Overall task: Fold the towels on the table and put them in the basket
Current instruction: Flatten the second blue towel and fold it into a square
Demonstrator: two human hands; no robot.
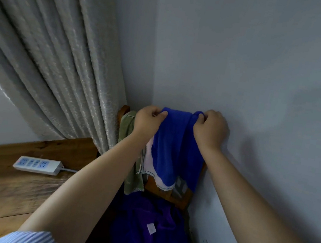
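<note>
A blue towel point(175, 144) hangs in the air in front of the wall. My left hand point(148, 120) pinches its top left corner and my right hand point(210, 128) grips its top right corner. Behind the blue towel a white cloth point(150, 161) and an olive-green towel point(127, 125) hang over a wooden chair back point(124, 110). Below them lies a heap of blue and purple towels point(149, 222) with a white label. No basket is in view.
A grey curtain point(51, 54) hangs at the left. A white power strip point(38, 165) with its cord lies on the wooden table point(1, 191). The pale wall point(265, 74) stands close on the right.
</note>
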